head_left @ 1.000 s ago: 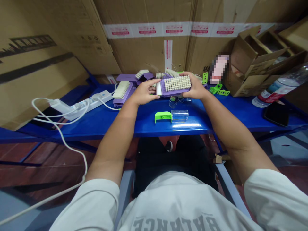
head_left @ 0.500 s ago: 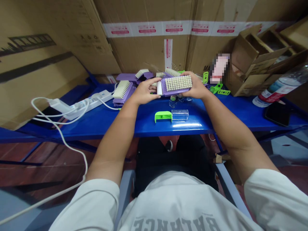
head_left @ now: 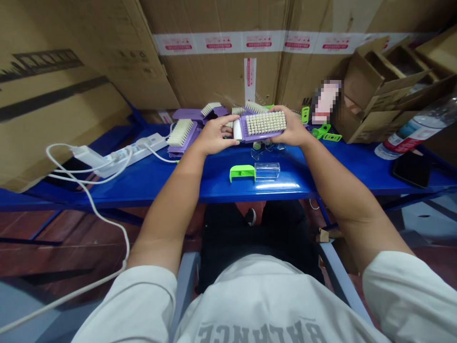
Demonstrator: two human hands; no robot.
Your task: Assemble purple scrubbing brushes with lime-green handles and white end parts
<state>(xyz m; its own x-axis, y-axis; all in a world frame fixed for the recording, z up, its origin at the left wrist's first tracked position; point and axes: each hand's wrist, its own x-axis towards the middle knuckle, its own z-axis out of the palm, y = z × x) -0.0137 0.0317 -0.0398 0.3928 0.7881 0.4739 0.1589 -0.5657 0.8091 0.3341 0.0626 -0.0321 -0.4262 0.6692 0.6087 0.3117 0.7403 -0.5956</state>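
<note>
Item: one purple brush (head_left: pixel 264 125), cream bristles facing up, which I see held level above the desk (head_left: pixel 171 183), near its far edge. Right hand (head_left: pixel 294 128): wrapped around the brush's right end, thumb at the near side. Left hand (head_left: pixel 214 137): thumb and fingers pinching a white piece (head_left: pixel 237 130) at the brush's left end; from my feed it looks like a small roller, though the fingers partly hide it.

On the desk before the hands: one bright green bracket (head_left: pixel 243 172), and touching its right end, one clear plastic box (head_left: pixel 267 170). Left of the left hand: a second brush (head_left: pixel 181 133), bristles up, with a white power strip (head_left: pixel 143 148) just beside it. Right of the right hand: green clips (head_left: pixel 326 134). Farther right: a tilted water bottle (head_left: pixel 407 136) and a black phone (head_left: pixel 412 170), near each other. Behind: cardboard boxes (head_left: pixel 221 71).
</note>
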